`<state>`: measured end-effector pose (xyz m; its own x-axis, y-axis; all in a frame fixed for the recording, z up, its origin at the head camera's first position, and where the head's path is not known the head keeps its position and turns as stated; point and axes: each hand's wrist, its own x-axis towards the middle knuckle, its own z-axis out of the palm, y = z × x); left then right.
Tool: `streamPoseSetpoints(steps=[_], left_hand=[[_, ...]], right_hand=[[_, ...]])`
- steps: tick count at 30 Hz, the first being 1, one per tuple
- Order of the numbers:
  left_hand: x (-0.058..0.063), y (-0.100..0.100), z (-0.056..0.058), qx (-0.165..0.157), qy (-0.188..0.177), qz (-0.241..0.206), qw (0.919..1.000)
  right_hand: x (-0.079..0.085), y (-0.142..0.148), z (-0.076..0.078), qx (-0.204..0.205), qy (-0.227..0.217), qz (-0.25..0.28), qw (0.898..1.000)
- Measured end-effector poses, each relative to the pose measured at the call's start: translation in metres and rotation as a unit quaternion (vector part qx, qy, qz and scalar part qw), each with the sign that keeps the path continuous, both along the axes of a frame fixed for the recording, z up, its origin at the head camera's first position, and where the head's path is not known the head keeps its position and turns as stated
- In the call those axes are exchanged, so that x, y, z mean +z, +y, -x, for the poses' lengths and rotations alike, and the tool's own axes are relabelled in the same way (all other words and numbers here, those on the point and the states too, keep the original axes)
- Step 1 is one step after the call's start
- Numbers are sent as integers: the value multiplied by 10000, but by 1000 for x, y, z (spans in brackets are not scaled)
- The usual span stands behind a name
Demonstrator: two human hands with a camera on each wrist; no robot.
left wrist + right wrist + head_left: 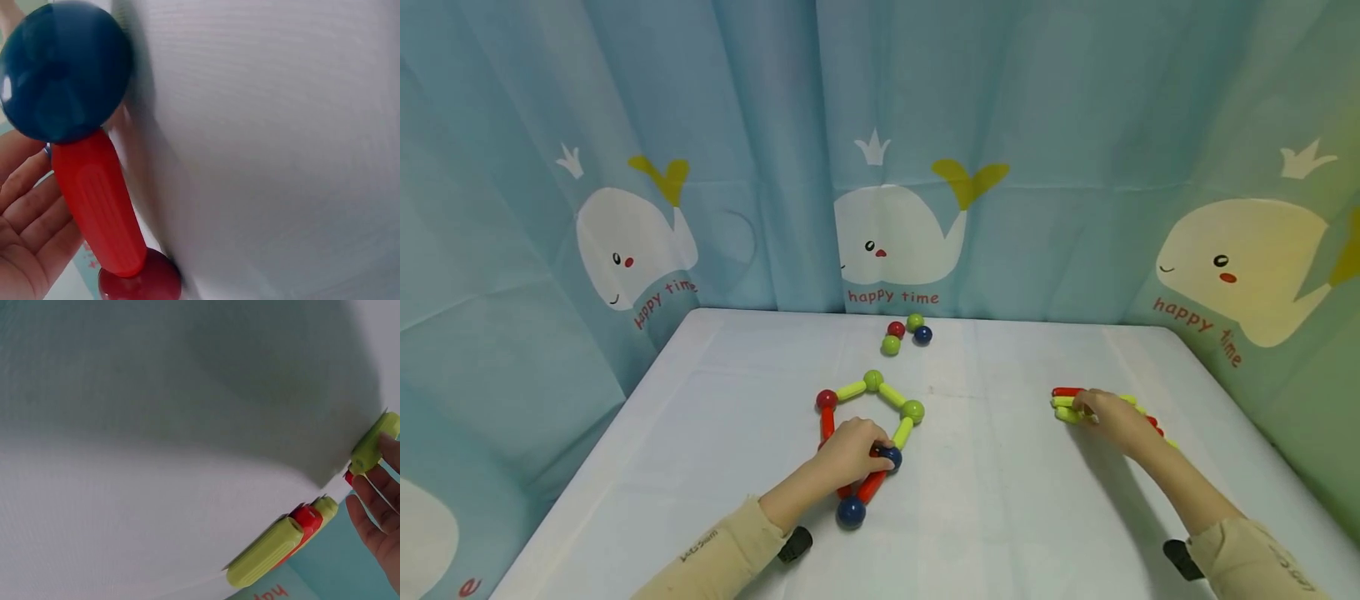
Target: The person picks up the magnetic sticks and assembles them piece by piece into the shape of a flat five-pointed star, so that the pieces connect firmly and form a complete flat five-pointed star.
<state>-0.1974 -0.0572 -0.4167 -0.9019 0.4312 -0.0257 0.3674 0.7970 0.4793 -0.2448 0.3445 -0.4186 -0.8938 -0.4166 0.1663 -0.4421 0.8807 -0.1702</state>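
Observation:
Magnetic rods and balls form a ring on the left-centre of the table. My left hand [852, 450] pinches a dark blue ball [891, 458] at the ring's right side, between a green rod [903, 432] and a red rod [872, 486]. In the left wrist view, another blue ball [62, 72], a red rod [100, 200] and a red ball [142, 280] stand in front of the palm. Over at the right, my right hand [1111, 419] grips a yellow-green rod [370, 447] between thumb and fingers, among a row of loose rods.
Several loose balls [891, 345] lie at the back of the table, beyond the ring. More rods, including a yellow-green rod [265, 551] and a red rod [307, 519], lie side by side near the right hand. A whale-printed curtain [1045, 250] surrounds the white table [992, 500].

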Motion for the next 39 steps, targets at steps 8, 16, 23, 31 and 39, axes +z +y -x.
streamPoseSetpoints(steps=[8, 16, 23, 31, 39], left_hand=[[0, 2, -2, 103, 38, 40, 9999], [2, 3, -2, 137, -76, 80, 9998], [1, 4, -3, 188, -137, 2, 9997], [1, 5, 0, 149, -169, 0, 9997], [1, 5, 3, 128, -180, 4, 9998]], right_hand=[[-4, -11, -2, 74, 11, -132, 9999], [-2, -32, -7, 175, -49, 90, 9998], [0, -59, -10, 449, -107, 408, 9981], [3, -97, -16, 991, -146, 822, 9916], [6, -130, -21, 1279, -358, 985, 9862]])
